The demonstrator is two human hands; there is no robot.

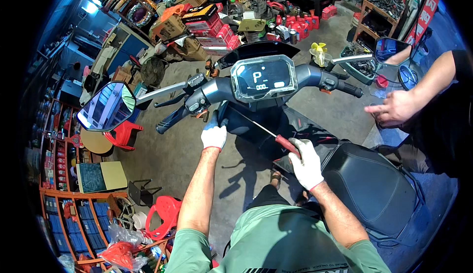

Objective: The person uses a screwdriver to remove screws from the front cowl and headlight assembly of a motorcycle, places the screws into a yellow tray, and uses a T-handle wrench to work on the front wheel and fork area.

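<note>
My right hand (306, 163), in a white work glove, is closed round the red handle of a screwdriver (287, 144). Its long thin shaft points up and left at the dark front panel (253, 125) of an electric scooter, below the lit display (264, 79). Whether the tip touches the panel, I cannot tell. My left hand (215, 134), gloved too, has its fingers stretched up against the panel's left edge, under the left handlebar grip (172, 120). Those fingertips are dark and partly in shadow. The black seat (369, 186) lies right of my right forearm.
At the right, another person's hand (399, 108) reaches over the far side of the scooter. Mirrors (109, 106) stick out from the handlebar. Red stools (164, 217) and orange shelving (84, 194) stand at the left. Boxes (204, 26) and bottles are piled at the back.
</note>
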